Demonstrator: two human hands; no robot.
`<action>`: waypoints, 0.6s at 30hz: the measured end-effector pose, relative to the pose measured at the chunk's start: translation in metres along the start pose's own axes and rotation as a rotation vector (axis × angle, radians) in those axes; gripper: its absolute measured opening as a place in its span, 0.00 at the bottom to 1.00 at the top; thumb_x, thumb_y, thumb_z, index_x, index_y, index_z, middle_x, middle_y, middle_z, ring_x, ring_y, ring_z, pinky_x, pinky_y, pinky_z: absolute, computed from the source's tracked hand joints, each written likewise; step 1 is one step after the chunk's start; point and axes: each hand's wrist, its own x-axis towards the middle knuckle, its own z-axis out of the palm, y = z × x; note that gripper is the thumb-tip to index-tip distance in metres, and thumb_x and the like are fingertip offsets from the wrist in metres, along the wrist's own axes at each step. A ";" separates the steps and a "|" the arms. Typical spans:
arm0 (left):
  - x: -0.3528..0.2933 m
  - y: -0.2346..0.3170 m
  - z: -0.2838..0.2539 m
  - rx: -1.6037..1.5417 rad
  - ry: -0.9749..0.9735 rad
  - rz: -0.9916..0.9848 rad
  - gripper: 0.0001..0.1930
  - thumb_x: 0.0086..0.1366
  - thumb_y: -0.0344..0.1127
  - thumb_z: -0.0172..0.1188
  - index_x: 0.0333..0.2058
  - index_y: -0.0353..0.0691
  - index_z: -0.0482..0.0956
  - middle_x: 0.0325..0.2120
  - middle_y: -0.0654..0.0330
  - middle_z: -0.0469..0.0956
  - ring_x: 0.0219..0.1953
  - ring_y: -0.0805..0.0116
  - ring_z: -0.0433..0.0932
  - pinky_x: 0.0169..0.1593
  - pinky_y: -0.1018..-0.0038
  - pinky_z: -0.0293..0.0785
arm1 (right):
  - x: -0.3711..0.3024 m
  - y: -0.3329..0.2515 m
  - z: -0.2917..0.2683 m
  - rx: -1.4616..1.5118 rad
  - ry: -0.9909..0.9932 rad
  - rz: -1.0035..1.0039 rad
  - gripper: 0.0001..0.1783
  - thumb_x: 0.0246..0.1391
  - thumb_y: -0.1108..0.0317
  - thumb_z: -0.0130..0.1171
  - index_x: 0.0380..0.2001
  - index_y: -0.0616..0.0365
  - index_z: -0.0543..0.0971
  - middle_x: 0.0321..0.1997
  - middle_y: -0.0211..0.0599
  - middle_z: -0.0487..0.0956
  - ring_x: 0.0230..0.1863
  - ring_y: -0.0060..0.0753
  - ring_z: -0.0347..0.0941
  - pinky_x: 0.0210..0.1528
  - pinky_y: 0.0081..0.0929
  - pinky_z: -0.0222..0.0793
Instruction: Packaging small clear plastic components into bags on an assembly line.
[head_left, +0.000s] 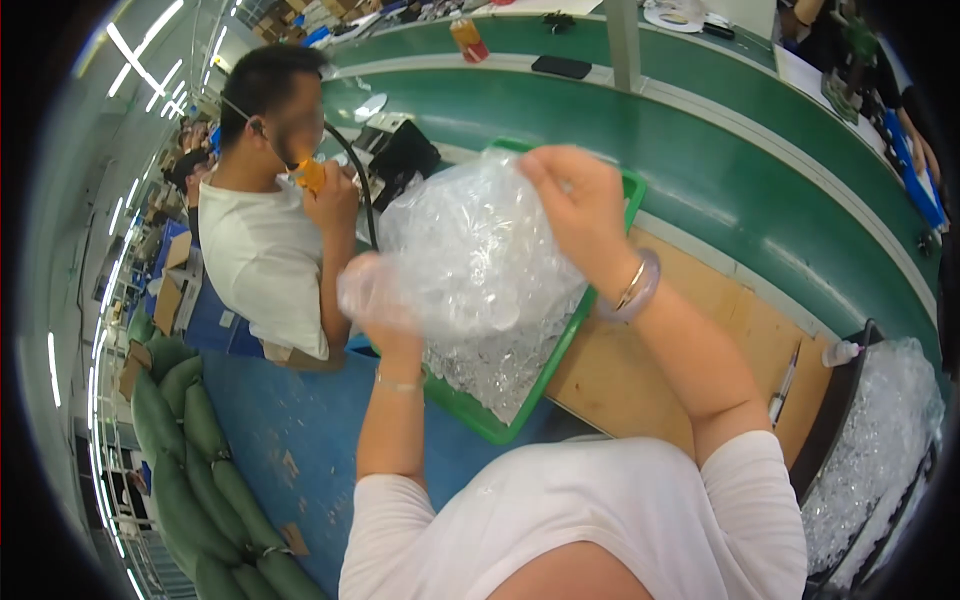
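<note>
A bulging clear plastic bag [480, 240], full of small clear pieces, is raised between my two hands above a green crate [500, 432]. My right hand [585, 205] pinches the bag's upper right edge between thumb and fingers. On the bag's left side, my left hand [378, 295] is closed around the plastic, though motion blurs its fingers. Loose clear plastic pieces [500, 378] fill the crate below, partly hidden by the bag. Whether the bag's mouth is open, I cannot tell.
A co-worker [265, 240] in a white shirt sits at the left, holding an orange tool [310, 176]. Under the crate's right side lies a brown board [690, 310] with a pen [785, 385]. Another clear bag of pieces [870, 450] stands far right. Green sacks [190, 450] lie lower left.
</note>
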 end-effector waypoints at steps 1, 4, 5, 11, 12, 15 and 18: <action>0.006 -0.004 0.009 -0.231 0.038 -0.135 0.08 0.61 0.32 0.45 0.32 0.35 0.70 0.29 0.59 0.70 0.36 0.70 0.68 0.40 0.75 0.64 | 0.005 -0.001 -0.003 -0.083 -0.040 0.006 0.12 0.46 0.65 0.56 0.23 0.65 0.77 0.20 0.43 0.75 0.22 0.32 0.70 0.27 0.22 0.64; 0.016 -0.014 0.018 -0.552 0.167 -0.283 0.08 0.62 0.33 0.45 0.30 0.34 0.70 0.29 0.58 0.70 0.35 0.71 0.68 0.39 0.75 0.64 | 0.016 0.001 -0.009 -0.126 -0.078 0.008 0.12 0.47 0.65 0.55 0.22 0.65 0.76 0.19 0.42 0.73 0.21 0.31 0.67 0.25 0.24 0.62; 0.026 -0.020 0.019 -0.631 0.294 -0.294 0.09 0.62 0.33 0.45 0.29 0.34 0.70 0.28 0.58 0.70 0.34 0.71 0.68 0.38 0.76 0.64 | 0.022 0.003 -0.010 -0.131 -0.041 -0.061 0.12 0.48 0.65 0.54 0.21 0.65 0.74 0.18 0.42 0.71 0.20 0.31 0.66 0.24 0.25 0.61; 0.057 -0.004 0.015 -0.605 0.163 -0.281 0.09 0.62 0.32 0.44 0.31 0.31 0.69 0.26 0.59 0.72 0.28 0.72 0.70 0.32 0.78 0.69 | 0.020 0.021 -0.003 -0.236 0.028 -0.151 0.16 0.51 0.64 0.50 0.18 0.66 0.68 0.15 0.43 0.64 0.18 0.36 0.59 0.23 0.30 0.56; 0.055 0.008 0.009 -0.863 0.205 -0.329 0.10 0.62 0.32 0.45 0.29 0.31 0.70 0.25 0.60 0.72 0.28 0.73 0.69 0.30 0.78 0.67 | 0.012 0.014 -0.006 -0.166 0.023 -0.110 0.15 0.52 0.64 0.48 0.19 0.66 0.68 0.18 0.44 0.65 0.20 0.42 0.60 0.24 0.30 0.57; 0.040 -0.007 0.018 -0.729 0.047 -0.533 0.08 0.61 0.32 0.47 0.31 0.33 0.71 0.25 0.64 0.70 0.26 0.79 0.64 0.30 0.83 0.62 | 0.025 0.028 -0.016 -0.160 -0.095 0.118 0.14 0.51 0.64 0.48 0.19 0.65 0.69 0.20 0.47 0.67 0.23 0.46 0.63 0.26 0.33 0.59; 0.030 -0.017 0.033 -0.733 -0.126 -0.542 0.08 0.61 0.32 0.46 0.33 0.34 0.71 0.25 0.67 0.69 0.26 0.81 0.63 0.30 0.85 0.60 | 0.015 0.036 -0.019 -0.442 -0.222 0.023 0.11 0.49 0.65 0.51 0.21 0.63 0.73 0.24 0.45 0.72 0.29 0.44 0.68 0.32 0.35 0.62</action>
